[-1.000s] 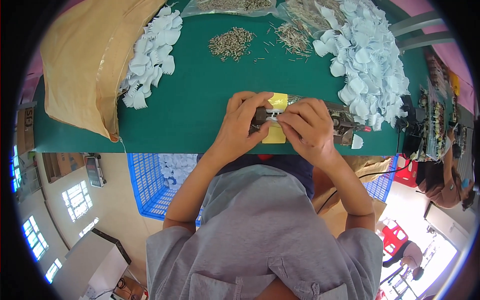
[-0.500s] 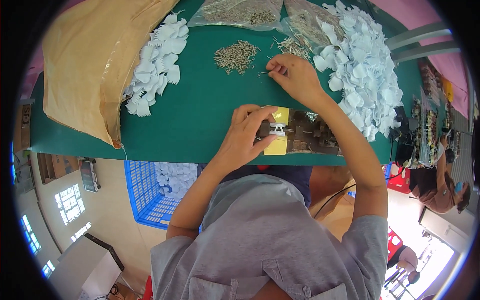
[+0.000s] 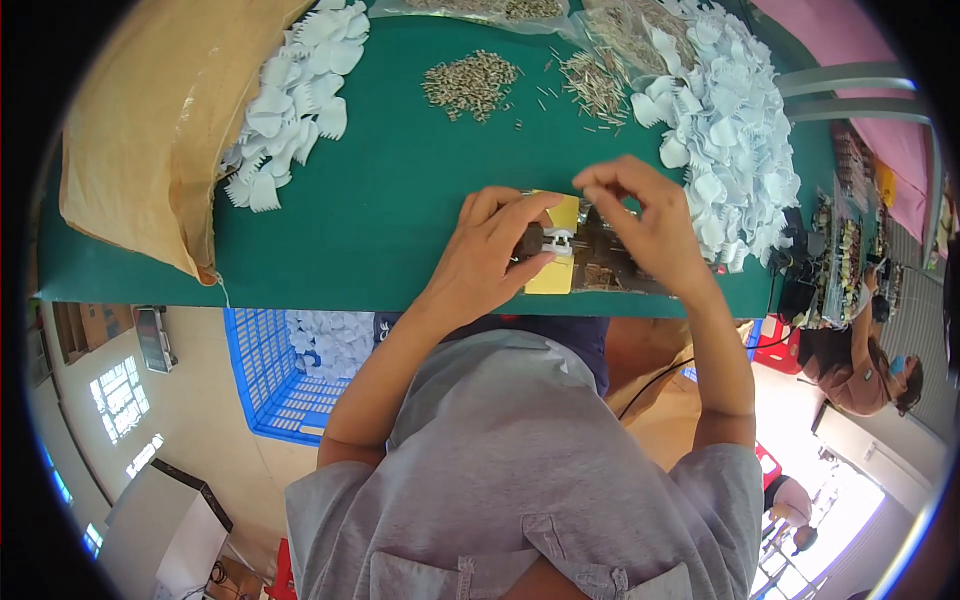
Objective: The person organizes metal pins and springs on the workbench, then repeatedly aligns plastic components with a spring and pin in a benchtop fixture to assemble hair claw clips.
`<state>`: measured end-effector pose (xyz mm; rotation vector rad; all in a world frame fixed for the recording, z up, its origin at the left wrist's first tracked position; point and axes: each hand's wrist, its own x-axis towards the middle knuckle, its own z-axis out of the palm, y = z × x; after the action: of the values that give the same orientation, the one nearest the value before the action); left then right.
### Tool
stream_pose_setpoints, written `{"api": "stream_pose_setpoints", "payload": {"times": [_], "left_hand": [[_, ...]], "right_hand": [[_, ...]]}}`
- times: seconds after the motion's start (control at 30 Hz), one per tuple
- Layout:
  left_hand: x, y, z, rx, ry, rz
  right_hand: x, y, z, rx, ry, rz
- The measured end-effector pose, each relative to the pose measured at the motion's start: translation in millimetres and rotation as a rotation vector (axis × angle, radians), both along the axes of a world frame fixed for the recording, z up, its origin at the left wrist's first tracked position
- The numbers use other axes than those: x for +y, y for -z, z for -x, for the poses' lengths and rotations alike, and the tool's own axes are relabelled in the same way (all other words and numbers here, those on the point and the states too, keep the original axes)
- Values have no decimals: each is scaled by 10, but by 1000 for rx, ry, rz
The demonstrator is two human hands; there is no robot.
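Observation:
My left hand (image 3: 487, 246) curls round the near end of a small bench fixture, thumb and fingers closed about a white plastic piece (image 3: 557, 242) seated there beside a dark block (image 3: 531, 240). Yellow plates (image 3: 549, 279) flank the piece. My right hand (image 3: 648, 222) is over the fixture's dark metal body (image 3: 603, 270), thumb and forefinger drawn together in a pinch. Their tips are slightly blurred, so anything tiny between them does not show. Beyond the hands lie a heap of small metal fittings (image 3: 471, 85) and a loose pile of thin metal pins (image 3: 596, 88).
White toothed plastic pieces are heaped at right (image 3: 728, 130) and at left (image 3: 298, 95), beside a large brown paper sack (image 3: 165, 150). Clear bags (image 3: 480, 10) of metal parts lie at the back. Below the green table's edge (image 3: 300, 303) stands a blue crate (image 3: 262, 385). Other people are at right.
My right hand has come back from the pin pile toward the fixture. My left hand has stayed on the white piece. The whole view has shifted slightly.

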<state>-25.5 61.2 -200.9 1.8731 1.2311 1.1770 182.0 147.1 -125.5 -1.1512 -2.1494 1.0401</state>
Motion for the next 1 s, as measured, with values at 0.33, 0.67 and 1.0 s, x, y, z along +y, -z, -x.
{"api": "stream_pose_setpoints", "payload": {"times": [0.33, 0.67, 1.0], "left_hand": [[-1, 45, -50, 30, -28, -9], [6, 63, -42, -19, -15, 58], [7, 22, -19, 44, -21, -15]], "right_hand": [[-536, 167, -112, -67, 64, -318], [-580, 241, -81, 2, 138, -342], [444, 288, 227, -78, 21, -247]]}}
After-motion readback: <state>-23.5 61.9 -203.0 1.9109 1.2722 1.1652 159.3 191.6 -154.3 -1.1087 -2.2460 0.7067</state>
